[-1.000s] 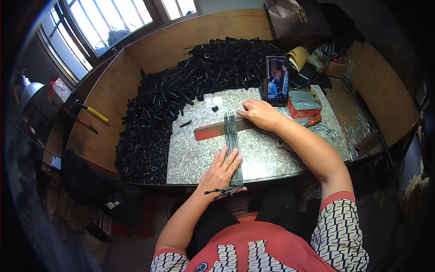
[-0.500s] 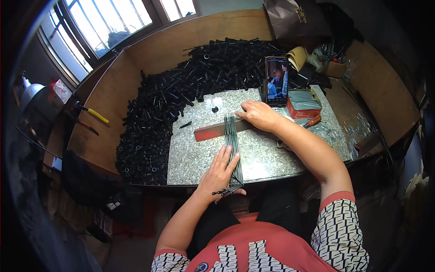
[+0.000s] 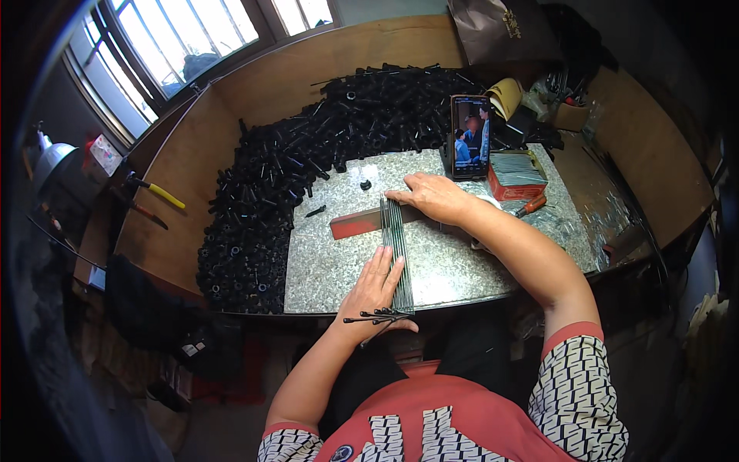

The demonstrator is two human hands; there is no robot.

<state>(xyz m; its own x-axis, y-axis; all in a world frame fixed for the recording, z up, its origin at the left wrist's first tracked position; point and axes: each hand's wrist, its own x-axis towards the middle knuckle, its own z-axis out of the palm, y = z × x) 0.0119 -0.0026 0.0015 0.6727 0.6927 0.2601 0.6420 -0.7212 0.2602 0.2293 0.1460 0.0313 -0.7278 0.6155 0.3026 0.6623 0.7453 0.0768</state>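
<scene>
Several thin metal rods (image 3: pixel 397 266) lie side by side across a flat red-and-grey bar (image 3: pixel 356 224) on the speckled board. Their black knobbed ends (image 3: pixel 379 316) fan out over my left wrist, past the board's near edge. My left hand (image 3: pixel 372 291) lies along the rods' left side with fingers stretched out and the thumb pointing right under the knobbed ends. At the far ends of the rods, my right hand (image 3: pixel 431 198) has its thumb and fingertips closed on the tips; its palm side is hidden.
A heap of black parts (image 3: pixel 308 146) spreads behind and left of the speckled board (image 3: pixel 323 269). A phone (image 3: pixel 470 138) stands upright near a red box of thin rods (image 3: pixel 517 181) and a red-handled tool (image 3: pixel 531 206). Wooden walls (image 3: pixel 169 200) surround the bench.
My right hand has shifted left onto the rods' far ends. The black knobbed ends have swung left and up over my left wrist. My left hand has barely moved.
</scene>
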